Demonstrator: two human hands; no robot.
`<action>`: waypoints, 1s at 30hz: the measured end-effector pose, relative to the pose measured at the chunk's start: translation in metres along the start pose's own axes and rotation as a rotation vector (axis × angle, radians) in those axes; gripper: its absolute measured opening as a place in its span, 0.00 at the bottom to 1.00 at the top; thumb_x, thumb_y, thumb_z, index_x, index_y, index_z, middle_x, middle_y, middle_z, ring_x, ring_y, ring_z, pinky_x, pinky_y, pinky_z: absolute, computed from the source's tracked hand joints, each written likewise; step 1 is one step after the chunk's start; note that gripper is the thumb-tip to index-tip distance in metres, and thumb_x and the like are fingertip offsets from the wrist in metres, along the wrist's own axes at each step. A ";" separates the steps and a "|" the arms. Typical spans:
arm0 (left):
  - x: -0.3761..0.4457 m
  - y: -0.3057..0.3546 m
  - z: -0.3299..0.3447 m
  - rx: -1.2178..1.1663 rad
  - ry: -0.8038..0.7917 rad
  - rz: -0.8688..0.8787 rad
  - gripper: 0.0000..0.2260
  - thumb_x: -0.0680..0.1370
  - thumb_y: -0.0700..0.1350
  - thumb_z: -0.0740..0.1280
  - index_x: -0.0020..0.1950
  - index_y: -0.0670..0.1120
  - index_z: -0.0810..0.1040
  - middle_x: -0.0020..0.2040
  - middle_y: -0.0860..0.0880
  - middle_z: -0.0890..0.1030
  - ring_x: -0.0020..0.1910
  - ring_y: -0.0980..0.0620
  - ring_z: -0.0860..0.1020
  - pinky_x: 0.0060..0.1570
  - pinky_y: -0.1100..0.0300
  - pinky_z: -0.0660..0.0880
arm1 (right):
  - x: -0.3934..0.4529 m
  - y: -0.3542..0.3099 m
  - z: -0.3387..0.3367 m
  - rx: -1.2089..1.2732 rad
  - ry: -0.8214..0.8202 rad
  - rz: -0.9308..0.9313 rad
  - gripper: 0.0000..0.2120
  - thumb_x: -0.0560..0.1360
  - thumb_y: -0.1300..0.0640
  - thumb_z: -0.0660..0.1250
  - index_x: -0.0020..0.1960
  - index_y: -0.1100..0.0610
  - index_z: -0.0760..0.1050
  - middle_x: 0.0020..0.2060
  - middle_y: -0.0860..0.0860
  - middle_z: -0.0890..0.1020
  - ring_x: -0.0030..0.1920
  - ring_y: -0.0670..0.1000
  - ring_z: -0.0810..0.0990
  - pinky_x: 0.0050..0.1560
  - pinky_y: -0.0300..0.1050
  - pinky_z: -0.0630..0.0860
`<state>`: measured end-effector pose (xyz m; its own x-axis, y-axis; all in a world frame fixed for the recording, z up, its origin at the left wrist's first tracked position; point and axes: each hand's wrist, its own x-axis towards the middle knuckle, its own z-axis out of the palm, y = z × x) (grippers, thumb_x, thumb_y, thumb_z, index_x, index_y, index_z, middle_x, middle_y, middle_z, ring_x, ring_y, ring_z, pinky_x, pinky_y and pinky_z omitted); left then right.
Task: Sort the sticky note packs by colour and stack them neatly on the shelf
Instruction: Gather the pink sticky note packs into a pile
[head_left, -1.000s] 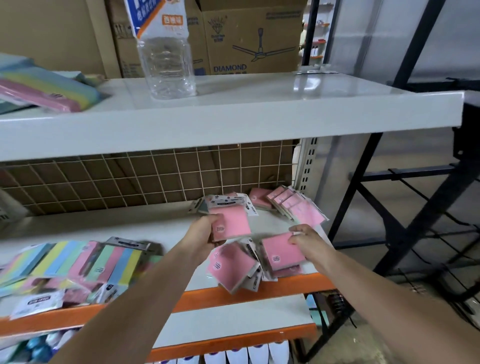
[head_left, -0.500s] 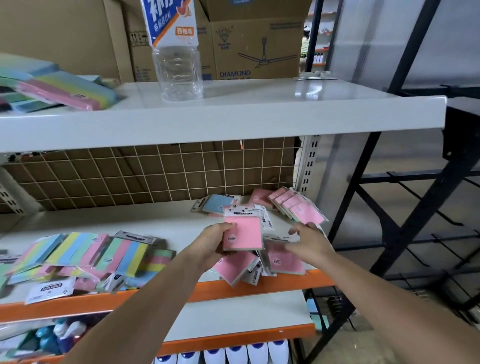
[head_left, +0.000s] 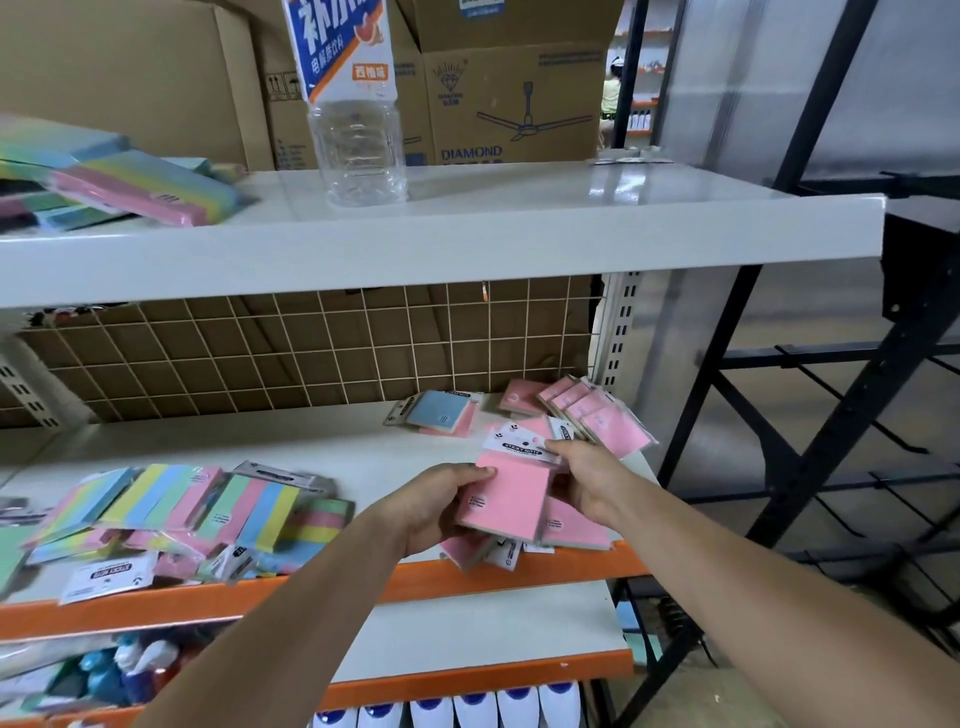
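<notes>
Pink sticky note pack (head_left: 506, 499) sits between both hands, held up just above the front edge of the middle shelf (head_left: 363, 447). Plain pink square block, clear wrap, white header card on top with black "STICKY NOTE" print and small dots; a tiny dark label at its lower left corner. Left hand (head_left: 436, 506) grips its left edge, thumb on the face, fingers curled underneath. Right hand (head_left: 584, 480) pinches the header card and right side, fingers curled round it; a second header card shows behind the first, so there may be more than one pack in the grip, cannot tell how many.

Under the hands, loose pink packs (head_left: 574, 527) lie partly overhanging the orange shelf lip. Beyond the right hand, a fanned row of pink packs (head_left: 597, 415) leans by the shelf upright. Beyond the left hand, a blue-topped pack (head_left: 441, 410) lies flat on a pink one. Well left of the left hand, a messy heap of multicolour strip packs (head_left: 208, 509): yellow, blue, green, pink stripes. Upper shelf above the hands: clear plastic bottle (head_left: 356, 140), more striped packs (head_left: 130, 182) at far left, blurred.
</notes>
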<state>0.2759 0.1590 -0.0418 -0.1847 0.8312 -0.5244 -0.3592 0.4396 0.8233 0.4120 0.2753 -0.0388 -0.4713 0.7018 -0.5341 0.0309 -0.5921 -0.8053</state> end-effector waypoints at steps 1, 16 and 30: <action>0.000 0.000 0.000 0.014 0.004 0.012 0.13 0.80 0.43 0.62 0.63 0.41 0.75 0.50 0.42 0.82 0.44 0.48 0.80 0.46 0.53 0.78 | 0.000 -0.001 -0.001 0.001 0.011 -0.017 0.02 0.79 0.64 0.62 0.49 0.62 0.73 0.38 0.57 0.80 0.35 0.53 0.79 0.37 0.46 0.79; -0.004 0.001 -0.020 -0.006 0.251 0.042 0.06 0.78 0.43 0.63 0.54 0.43 0.75 0.37 0.46 0.80 0.32 0.51 0.78 0.25 0.63 0.74 | 0.006 0.011 -0.053 -0.612 0.280 -0.191 0.08 0.76 0.59 0.66 0.51 0.63 0.73 0.34 0.55 0.74 0.31 0.55 0.77 0.36 0.47 0.78; -0.005 0.001 -0.013 -0.012 0.284 0.080 0.04 0.80 0.42 0.61 0.51 0.44 0.74 0.39 0.45 0.78 0.35 0.50 0.77 0.21 0.64 0.70 | -0.004 0.005 -0.039 -1.421 0.466 -0.487 0.22 0.73 0.48 0.68 0.64 0.54 0.70 0.61 0.53 0.72 0.64 0.56 0.69 0.62 0.49 0.70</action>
<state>0.2646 0.1504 -0.0415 -0.4610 0.7337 -0.4992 -0.3435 0.3711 0.8627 0.4484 0.2853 -0.0506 -0.3885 0.9211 0.0255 0.8606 0.3726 -0.3473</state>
